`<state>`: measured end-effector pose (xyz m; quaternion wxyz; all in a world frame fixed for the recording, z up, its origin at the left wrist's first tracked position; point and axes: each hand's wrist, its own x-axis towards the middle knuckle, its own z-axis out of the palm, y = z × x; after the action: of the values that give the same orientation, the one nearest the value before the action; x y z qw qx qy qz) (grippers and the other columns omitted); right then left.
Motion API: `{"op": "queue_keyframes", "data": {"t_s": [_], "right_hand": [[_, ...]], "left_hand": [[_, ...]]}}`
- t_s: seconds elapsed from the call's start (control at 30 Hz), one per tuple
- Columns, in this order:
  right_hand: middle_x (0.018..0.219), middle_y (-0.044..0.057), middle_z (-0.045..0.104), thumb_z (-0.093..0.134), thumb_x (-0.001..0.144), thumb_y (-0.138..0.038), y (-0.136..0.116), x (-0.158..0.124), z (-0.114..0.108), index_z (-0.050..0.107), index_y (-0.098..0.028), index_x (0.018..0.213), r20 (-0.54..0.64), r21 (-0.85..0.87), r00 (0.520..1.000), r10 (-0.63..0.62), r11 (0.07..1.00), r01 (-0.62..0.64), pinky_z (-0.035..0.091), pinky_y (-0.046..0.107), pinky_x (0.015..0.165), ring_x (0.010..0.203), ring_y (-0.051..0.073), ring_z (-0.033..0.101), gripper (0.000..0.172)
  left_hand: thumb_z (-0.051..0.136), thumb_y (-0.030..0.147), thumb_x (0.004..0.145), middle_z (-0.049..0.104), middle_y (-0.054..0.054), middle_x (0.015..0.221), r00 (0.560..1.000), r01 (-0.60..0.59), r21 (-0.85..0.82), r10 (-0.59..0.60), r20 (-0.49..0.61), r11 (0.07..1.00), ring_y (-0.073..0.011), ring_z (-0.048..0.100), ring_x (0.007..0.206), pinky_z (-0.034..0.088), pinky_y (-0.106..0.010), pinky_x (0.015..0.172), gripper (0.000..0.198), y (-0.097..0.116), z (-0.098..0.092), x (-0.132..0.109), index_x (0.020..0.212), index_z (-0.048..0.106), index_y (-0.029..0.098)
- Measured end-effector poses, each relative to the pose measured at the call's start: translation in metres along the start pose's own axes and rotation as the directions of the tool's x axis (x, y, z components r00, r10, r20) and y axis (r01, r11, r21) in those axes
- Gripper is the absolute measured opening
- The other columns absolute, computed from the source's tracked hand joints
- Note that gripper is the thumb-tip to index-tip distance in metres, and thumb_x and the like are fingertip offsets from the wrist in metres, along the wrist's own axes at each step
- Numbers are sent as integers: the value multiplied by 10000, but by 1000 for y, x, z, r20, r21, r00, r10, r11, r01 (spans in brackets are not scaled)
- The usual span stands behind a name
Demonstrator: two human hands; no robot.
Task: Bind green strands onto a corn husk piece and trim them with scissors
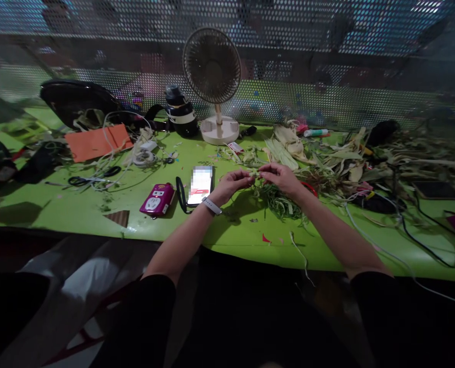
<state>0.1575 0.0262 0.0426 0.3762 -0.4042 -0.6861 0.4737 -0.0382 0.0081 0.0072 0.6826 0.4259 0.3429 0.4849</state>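
Observation:
My left hand [233, 184], with a pale watch band at the wrist, pinches a small light-green plant piece [255, 175] between thumb and fingers. From the other side my right hand [281, 179] meets it, its fingertips closed on the same piece. The two sets of fingertips are almost touching, so part of it is hidden. Below my right hand lies a heap of green plant strands [283, 203], with the edge of something red behind the wrist. To the left of my left hand rests a lit phone [201, 185].
A fan [219, 130] and a dark bottle [182, 115] stand at the back. Dried leaves [350, 163] cover the right side, with cables [376, 243] near the front edge. Leftward are a purple box [157, 200], scissors [91, 181] and orange paper [99, 143]. Another person's leg shows at lower left.

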Motion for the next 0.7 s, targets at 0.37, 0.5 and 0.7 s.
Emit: {"op": "queue_keyframes", "data": {"t_s": [0.37, 0.5, 0.7], "right_hand": [[713, -7, 642, 663, 775, -464, 13, -1, 8, 590, -196, 809, 48, -104, 998, -27, 994, 32, 505, 291, 604, 594, 132, 601, 280], [697, -16, 620, 681, 750, -473, 16, 9, 5, 570, -199, 785, 4, -76, 1000, -24, 997, 25, 497, 288, 596, 573, 121, 586, 297], [675, -14, 627, 774, 660, -560, 10, 31, -27, 565, -198, 780, -152, 106, 986, 70, 993, -55, 465, 237, 528, 563, 101, 576, 435]], "left_hand": [[885, 362, 562, 677, 4, 718, 987, -136, 113, 145, -74, 984, -79, 580, 658, 471, -238, 678, 340, -4, 2, 0, 776, 727, 150], [870, 338, 599, 642, 40, 714, 985, -145, 89, 152, -78, 985, -80, 590, 679, 492, -245, 724, 496, -3, 6, -2, 1046, 706, 200], [803, 371, 688, 643, 23, 722, 976, -81, 70, 94, -197, 994, -72, 588, 644, 503, -240, 695, 385, 0, 4, -4, 996, 696, 166]]}}
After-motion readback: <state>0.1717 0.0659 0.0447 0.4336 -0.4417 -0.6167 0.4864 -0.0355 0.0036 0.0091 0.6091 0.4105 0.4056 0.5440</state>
